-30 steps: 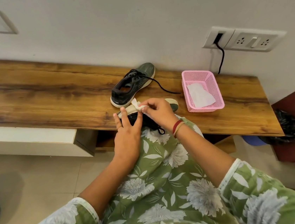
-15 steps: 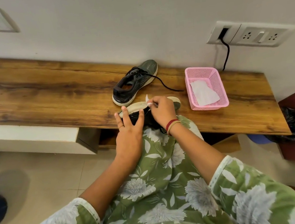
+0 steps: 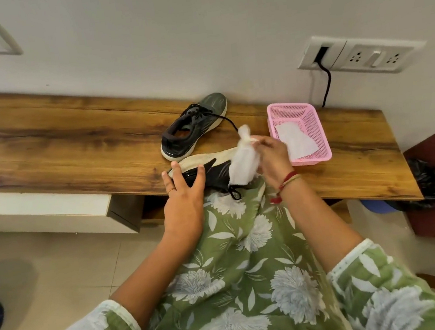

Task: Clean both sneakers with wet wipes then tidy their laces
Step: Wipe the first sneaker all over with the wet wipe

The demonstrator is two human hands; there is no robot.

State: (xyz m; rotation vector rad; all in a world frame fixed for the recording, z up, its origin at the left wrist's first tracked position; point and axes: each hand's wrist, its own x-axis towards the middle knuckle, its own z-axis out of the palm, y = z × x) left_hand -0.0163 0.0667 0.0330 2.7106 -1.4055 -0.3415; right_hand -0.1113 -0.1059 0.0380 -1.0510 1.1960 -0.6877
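Note:
A dark sneaker (image 3: 211,168) lies on its side at the wooden shelf's front edge, its pale sole turned toward the wall. My left hand (image 3: 184,193) grips its heel end, fingers spread over the upper. My right hand (image 3: 271,156) pinches a white wet wipe (image 3: 243,166), which hangs unfolded over the toe end. A second dark sneaker (image 3: 193,127) stands upright behind it, with a loose black lace trailing to the right.
A pink mesh basket (image 3: 311,116) with a white wipe (image 3: 295,141) in it sits to the right on the wooden shelf (image 3: 60,150). A socket panel (image 3: 358,53) with a black cable is on the wall. A black bag (image 3: 430,184) lies low right.
My right hand has lifted off the sole and moved right, and the wipe it pinches now hangs open. My left hand stays on the heel.

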